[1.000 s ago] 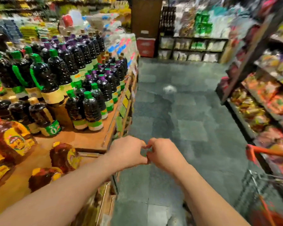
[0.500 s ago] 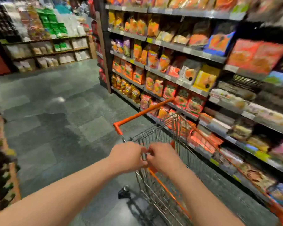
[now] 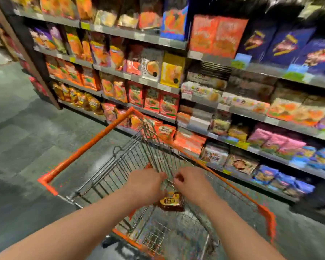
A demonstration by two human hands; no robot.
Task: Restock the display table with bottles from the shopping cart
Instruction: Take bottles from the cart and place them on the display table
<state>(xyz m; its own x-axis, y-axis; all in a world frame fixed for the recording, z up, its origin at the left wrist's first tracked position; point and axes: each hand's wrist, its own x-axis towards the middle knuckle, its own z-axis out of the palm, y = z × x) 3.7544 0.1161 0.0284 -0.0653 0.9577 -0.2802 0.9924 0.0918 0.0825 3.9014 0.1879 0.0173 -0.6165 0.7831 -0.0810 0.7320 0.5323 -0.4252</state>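
I'm at the pick-up step: my left hand point(image 3: 145, 184) and right hand point(image 3: 192, 183), loosely curled and empty, hover over the orange-rimmed wire shopping cart point(image 3: 86, 145), where a dark yellow-labelled bottle point(image 3: 172, 202) lies near them, to be grasped next.

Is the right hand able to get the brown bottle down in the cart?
Probably yes. The right hand hovers over the open-topped cart, just above the brown bottle. Nothing visibly lies between them, though the left hand crowds close beside it.
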